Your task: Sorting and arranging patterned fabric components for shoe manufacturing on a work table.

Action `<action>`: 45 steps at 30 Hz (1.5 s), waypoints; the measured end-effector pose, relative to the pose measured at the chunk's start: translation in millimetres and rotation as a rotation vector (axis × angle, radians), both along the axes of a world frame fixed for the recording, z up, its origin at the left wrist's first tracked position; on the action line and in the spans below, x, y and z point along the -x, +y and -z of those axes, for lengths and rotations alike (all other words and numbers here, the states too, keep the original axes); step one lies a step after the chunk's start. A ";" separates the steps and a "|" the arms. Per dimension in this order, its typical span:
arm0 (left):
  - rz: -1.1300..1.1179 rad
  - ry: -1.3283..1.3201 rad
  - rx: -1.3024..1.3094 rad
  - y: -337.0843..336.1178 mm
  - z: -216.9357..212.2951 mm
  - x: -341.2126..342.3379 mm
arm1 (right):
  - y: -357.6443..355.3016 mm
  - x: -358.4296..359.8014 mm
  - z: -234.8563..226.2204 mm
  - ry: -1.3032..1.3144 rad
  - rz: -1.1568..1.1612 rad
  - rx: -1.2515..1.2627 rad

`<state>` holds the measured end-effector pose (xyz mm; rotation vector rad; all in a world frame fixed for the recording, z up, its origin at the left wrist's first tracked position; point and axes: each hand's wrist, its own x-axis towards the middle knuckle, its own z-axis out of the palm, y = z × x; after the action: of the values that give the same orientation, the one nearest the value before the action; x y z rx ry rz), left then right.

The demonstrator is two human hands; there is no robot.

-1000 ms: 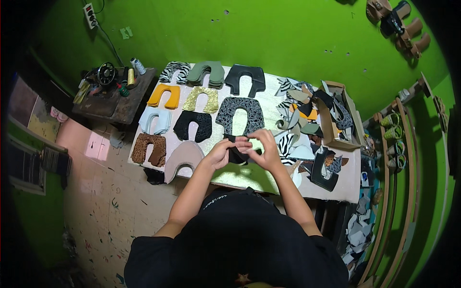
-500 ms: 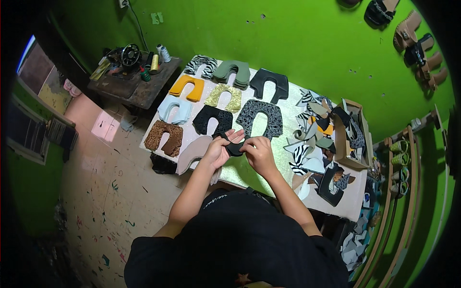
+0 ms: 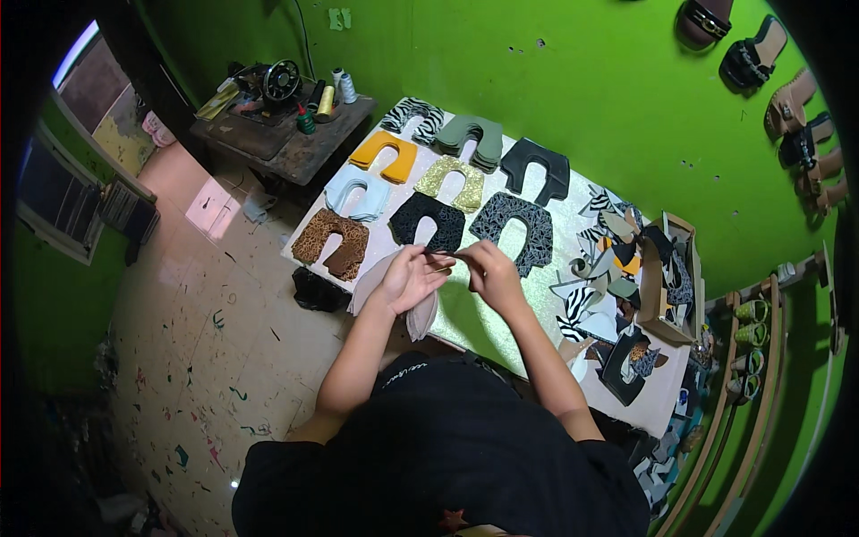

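Above the near side of the table, a thin black cut piece [image 3: 447, 253] stretches between my hands, now seen nearly edge-on. My left hand [image 3: 410, 282] is palm up, its thumb side gripping one end. My right hand [image 3: 494, 277] pinches the other end between thumb and fingertips. Just beyond the hands lie a stack of black textured U-shaped pieces [image 3: 427, 215] and a stack of grey-and-black patterned ones [image 3: 528, 224]. Beige pieces [image 3: 422, 319] lie partly hidden under my left hand and wrist.
More U-shaped stacks, including brown leopard [image 3: 330, 242], orange [image 3: 385, 156] and black [image 3: 535, 168], cover the table's far left. Scraps [image 3: 586, 295] and a cardboard box [image 3: 667, 286] occupy its right. A sewing machine [image 3: 268, 88] stands back left; sandals [image 3: 753, 55] hang on the wall.
The black piece has turned from showing its face to nearly edge-on, still between both hands. The view has shifted, so the table and stacks appear further right.
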<state>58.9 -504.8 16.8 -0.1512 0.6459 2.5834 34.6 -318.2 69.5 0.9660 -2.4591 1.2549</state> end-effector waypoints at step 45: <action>-0.473 0.009 1.459 -250.2 85.2 56.3 | -236.2 62.1 137.0 -0.505 0.121 -0.072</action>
<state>2.6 -755.0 -68.4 -0.7941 2.5654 1.8839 -27.6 -554.4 -67.5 0.5495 -2.8996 1.5265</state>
